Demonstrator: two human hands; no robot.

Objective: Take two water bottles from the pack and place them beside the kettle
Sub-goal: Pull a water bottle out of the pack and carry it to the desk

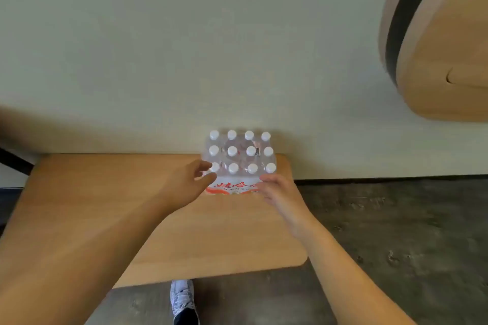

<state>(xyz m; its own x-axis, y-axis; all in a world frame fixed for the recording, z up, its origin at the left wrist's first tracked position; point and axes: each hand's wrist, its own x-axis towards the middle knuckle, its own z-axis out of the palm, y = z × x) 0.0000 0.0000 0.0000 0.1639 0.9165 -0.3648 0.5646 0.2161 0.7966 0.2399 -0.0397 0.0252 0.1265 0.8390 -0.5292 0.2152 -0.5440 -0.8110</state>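
A shrink-wrapped pack of water bottles [240, 155] with white caps and red lettering stands at the back right of a low wooden table [216, 235], against the wall. My left hand [188, 182] reaches to the pack's front left corner, fingers apart, fingertips at the wrap beside a cap. On the pack's front right corner rests my right hand [277, 190], fingers curled against the wrap. Several bottles sit sealed in rows under the plastic. No kettle is in view.
A pale wall rises behind the table. A wooden cabinet [446, 55] with a dark band hangs at the upper right. Dark grey floor lies to the right and below. My shoe [182, 298] shows under the table's front edge.
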